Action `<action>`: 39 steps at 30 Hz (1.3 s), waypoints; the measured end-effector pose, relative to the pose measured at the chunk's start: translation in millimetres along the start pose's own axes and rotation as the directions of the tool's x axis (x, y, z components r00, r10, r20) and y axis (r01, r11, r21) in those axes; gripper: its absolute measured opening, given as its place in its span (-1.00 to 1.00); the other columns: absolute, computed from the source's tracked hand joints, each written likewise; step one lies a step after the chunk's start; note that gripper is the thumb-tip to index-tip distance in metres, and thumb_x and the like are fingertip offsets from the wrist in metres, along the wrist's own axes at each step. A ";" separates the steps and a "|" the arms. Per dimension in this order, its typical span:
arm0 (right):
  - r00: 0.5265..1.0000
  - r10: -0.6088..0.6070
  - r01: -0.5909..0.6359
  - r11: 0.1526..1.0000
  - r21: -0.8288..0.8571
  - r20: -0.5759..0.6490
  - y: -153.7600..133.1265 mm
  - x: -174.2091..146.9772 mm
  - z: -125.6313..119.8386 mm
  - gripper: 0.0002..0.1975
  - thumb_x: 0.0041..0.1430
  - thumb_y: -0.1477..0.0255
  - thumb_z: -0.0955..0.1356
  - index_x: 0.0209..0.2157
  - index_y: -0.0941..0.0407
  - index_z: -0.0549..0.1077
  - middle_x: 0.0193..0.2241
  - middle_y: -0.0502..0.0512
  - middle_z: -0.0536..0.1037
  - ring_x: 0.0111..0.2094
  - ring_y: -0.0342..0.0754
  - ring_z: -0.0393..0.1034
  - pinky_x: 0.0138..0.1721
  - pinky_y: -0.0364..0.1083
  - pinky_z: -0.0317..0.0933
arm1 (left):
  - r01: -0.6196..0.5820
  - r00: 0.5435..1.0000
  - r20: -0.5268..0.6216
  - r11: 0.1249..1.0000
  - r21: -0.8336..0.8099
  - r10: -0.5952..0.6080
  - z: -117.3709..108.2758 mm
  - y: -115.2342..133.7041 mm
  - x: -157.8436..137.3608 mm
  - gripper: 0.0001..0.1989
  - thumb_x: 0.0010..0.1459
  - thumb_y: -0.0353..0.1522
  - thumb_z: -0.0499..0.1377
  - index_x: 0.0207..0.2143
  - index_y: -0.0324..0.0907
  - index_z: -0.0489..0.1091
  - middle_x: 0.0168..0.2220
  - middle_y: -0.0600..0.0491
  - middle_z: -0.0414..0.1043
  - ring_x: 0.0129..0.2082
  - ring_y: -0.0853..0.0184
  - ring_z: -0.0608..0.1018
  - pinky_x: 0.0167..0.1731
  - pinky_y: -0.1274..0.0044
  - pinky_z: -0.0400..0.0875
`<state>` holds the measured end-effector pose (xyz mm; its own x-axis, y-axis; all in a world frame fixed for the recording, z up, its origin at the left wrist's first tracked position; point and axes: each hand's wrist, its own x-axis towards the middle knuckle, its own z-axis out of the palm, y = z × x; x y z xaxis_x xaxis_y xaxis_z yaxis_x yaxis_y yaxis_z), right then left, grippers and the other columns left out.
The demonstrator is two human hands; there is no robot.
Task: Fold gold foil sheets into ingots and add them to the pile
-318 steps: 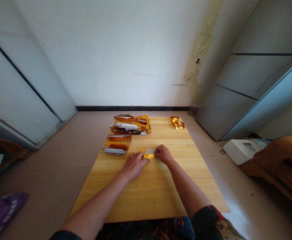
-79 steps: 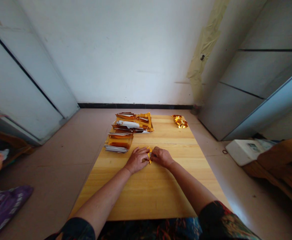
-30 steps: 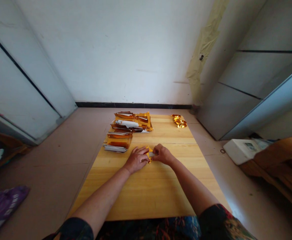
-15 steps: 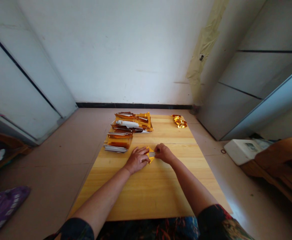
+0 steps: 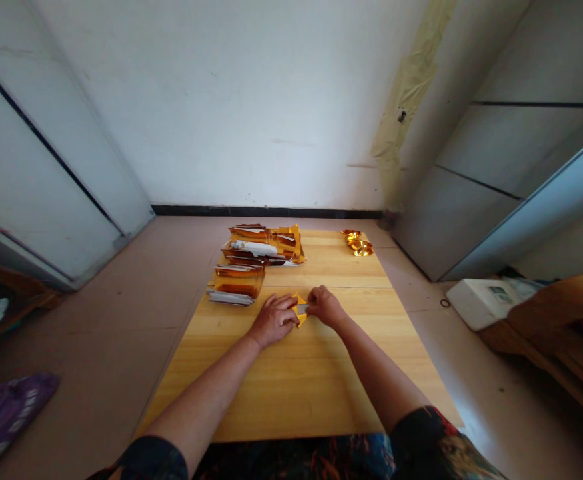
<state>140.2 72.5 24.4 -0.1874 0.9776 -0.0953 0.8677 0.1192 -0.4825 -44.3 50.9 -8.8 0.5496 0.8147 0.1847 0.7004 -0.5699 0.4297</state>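
Observation:
In front of me on the wooden table (image 5: pixel 291 387) lies a small piece of folded gold paper (image 5: pixel 300 320) with a grey-white middle. My left hand (image 5: pixel 274 320) holds its left side against the tabletop, with fingers reaching over the paper. My right hand (image 5: pixel 325 307) is closed in a pinch on the paper's right end, so that edge is hidden. Beyond my left hand stands a near stack of gold-and-white paper sheets (image 5: pixel 236 281). A larger bundle of such sheets (image 5: pixel 288 243) lies behind it.
Shiny crumpled gold pieces (image 5: pixel 361 248) lie at the table's far right corner. A white wall (image 5: pixel 261 107) rises beyond the table. On the right are a white box (image 5: pixel 476 303) and wooden furniture (image 5: pixel 561 313). A purple bag (image 5: pixel 16 413) is on the left.
My right hand has shifted very slightly left, toward my left hand, with its pinch kept. My left hand and the paper stacks look unmoved.

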 end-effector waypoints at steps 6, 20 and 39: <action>1.000 0.025 -0.024 0.997 -0.078 0.005 -7.2 -0.9 3.5 -0.66 -0.17 0.29 0.49 -0.33 0.10 0.41 -0.33 -0.02 0.34 -0.43 -0.19 0.26 -0.45 -0.20 0.00 | 0.002 1.000 -0.005 1.000 -0.006 -0.002 -0.4 0.2 0.0 -0.86 0.07 -0.36 0.17 -0.35 0.02 0.52 0.09 0.07 0.35 0.16 0.21 0.28 0.15 0.17 0.00; 0.906 -0.351 0.383 0.917 0.107 -0.237 21.1 -38.3 29.6 -0.83 0.08 0.60 0.29 -0.45 0.12 0.49 -0.38 0.05 0.41 -0.34 -0.15 0.30 -0.29 -0.19 0.16 | 0.012 1.000 -0.019 1.000 -0.022 -0.013 0.4 1.0 0.4 -0.86 0.06 -0.40 0.17 -0.40 0.00 0.52 0.09 0.07 0.34 0.17 0.21 0.27 0.16 0.17 0.01; 0.876 -0.433 0.430 0.901 -0.064 -0.214 4.8 -60.2 40.5 -0.84 0.16 0.51 0.31 -0.39 0.06 0.54 -0.39 0.05 0.48 -0.27 -0.10 0.31 -0.23 -0.12 0.06 | -0.012 0.998 -0.054 1.000 -0.017 0.011 5.5 -3.7 0.6 -0.88 0.06 -0.38 0.17 -0.41 -0.01 0.52 0.10 0.07 0.34 0.16 0.22 0.29 0.16 0.16 0.04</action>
<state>137.1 7.2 -7.4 -0.4414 0.8415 0.3117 0.7305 0.5387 -0.4198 -44.1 53.0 -15.1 0.5320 0.8129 0.2368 0.6860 -0.5778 0.4423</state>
